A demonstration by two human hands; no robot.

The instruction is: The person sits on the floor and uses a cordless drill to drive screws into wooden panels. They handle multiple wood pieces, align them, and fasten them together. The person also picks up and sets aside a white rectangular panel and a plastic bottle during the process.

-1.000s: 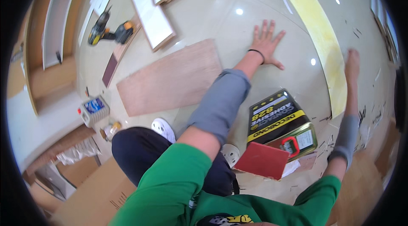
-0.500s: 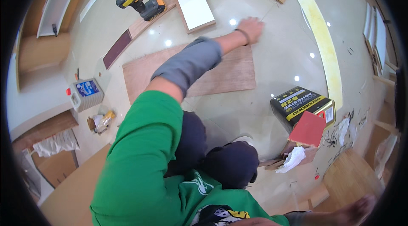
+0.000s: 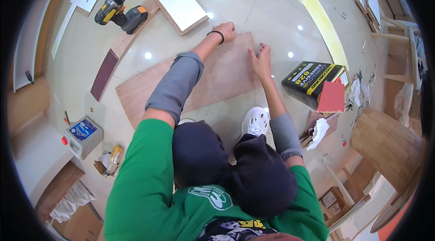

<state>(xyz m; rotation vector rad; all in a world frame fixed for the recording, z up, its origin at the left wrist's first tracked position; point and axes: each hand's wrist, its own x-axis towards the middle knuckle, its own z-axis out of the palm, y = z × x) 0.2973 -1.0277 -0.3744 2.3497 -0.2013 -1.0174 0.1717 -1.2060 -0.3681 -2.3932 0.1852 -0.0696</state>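
Note:
A reddish-brown wooden panel [image 3: 195,80] lies on the floor in front of my knees. My left hand [image 3: 224,31], with a dark band on its wrist, is closed at the panel's far edge; the curled fingers hide whatever they may hold. Beside the panel's right edge is my right hand [image 3: 261,62], its thumb and forefinger apart and the other fingers partly curled. Nothing shows between them. To the right of that hand stands a black and yellow adhesive can [image 3: 304,80], with a red flat piece [image 3: 331,97] at its near side.
A cordless drill [image 3: 120,7] rests on a narrow board at the far left, next to white boards [image 3: 174,3]. A yellow strip [image 3: 315,16] lies beyond the can. At the left stands a grey jug [image 3: 86,139]. Crumpled white paper [image 3: 318,132] and scraps lie at the right.
My right hand has come from the lower right to the panel's right edge. My left hand has drawn back to the far edge, its fingers now curled. The view has shifted.

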